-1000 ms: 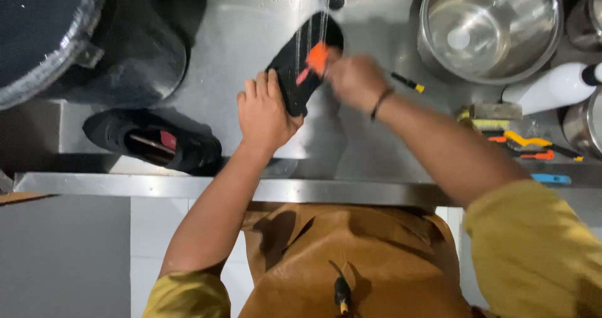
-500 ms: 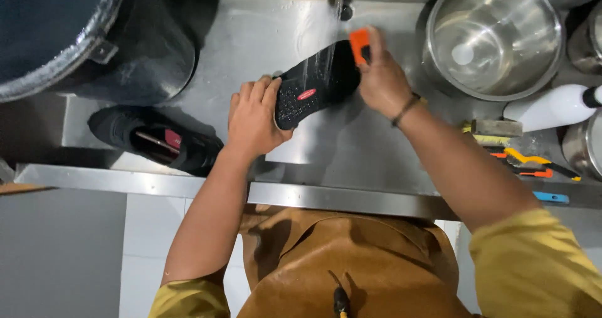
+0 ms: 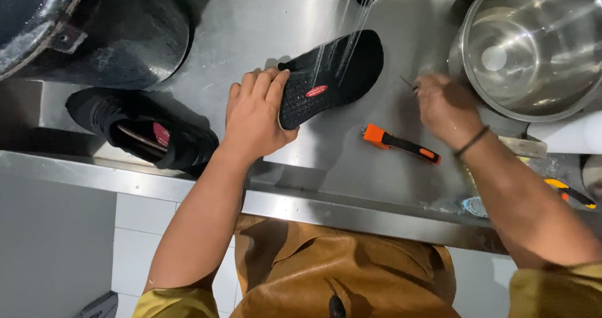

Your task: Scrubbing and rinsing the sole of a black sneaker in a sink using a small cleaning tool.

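Black insole: I see it sole-side up in the steel sink, under the running water.
Left hand: gripping the insole's near end.
Right hand: right of the insole, pinching a thin, blurred item I can't identify.
Orange brush: on the sink floor below-right of the insole.
Black shoe: left of the insole.
Steel pot: far right of the insole.

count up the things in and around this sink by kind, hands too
Black shoe insoles: 1, insole held under the running water by the left hand
Black shoes: 1, shoe
Orange-and-black brushes: 1, brush lying in the sink
Steel bowls: 1, bowl
Dark pots: 1, pot
Hands: 2, the right hand empty
Total: 7
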